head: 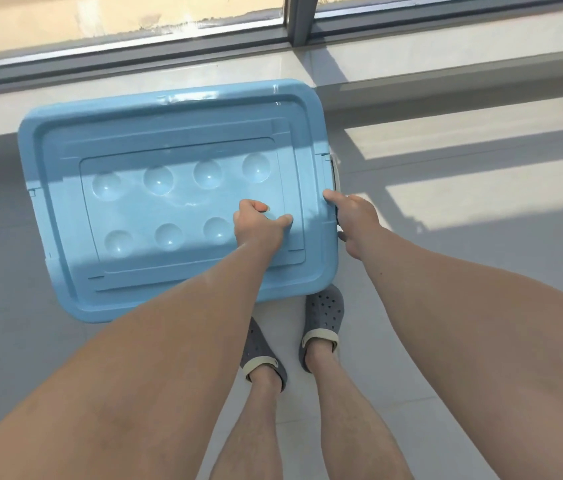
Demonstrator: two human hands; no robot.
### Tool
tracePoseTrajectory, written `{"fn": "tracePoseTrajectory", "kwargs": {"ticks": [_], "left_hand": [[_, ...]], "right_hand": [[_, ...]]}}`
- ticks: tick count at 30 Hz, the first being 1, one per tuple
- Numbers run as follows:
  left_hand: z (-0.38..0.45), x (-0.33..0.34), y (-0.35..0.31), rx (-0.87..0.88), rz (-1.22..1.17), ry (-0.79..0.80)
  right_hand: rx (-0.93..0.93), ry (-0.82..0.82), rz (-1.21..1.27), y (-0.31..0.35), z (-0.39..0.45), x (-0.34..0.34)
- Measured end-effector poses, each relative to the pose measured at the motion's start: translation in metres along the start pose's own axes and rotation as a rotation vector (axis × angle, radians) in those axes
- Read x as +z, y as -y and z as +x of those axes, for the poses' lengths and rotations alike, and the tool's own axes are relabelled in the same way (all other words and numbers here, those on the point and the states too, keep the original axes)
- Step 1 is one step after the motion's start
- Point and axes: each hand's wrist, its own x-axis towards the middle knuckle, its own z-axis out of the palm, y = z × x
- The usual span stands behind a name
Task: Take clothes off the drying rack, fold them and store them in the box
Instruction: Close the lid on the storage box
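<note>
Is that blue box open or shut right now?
Shut. The blue lid lies flat over the whole box, its rim covering every edge. The left hand rests on it; the right hand is at its side.
</note>
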Motion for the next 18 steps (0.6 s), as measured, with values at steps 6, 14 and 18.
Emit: {"fn": "tracePoseTrajectory", "kwargs": {"ticks": [6, 14, 18], "left_hand": [[0.002, 0.001, -0.003, -0.004, 0.073, 0.001], [0.008, 0.005, 0.002, 0.008, 0.100, 0.011], [0.005, -0.005, -0.001, -0.005, 0.043, 0.055]], "right_hand": [[-0.146, -0.052, -0.082, -0.009, 0.000, 0.008], [-0.303, -0.325, -0.562, -0.010, -0.013, 0.031], [-0.434, -0.388, -0.698, 0.002, -0.025, 0.052]]}}
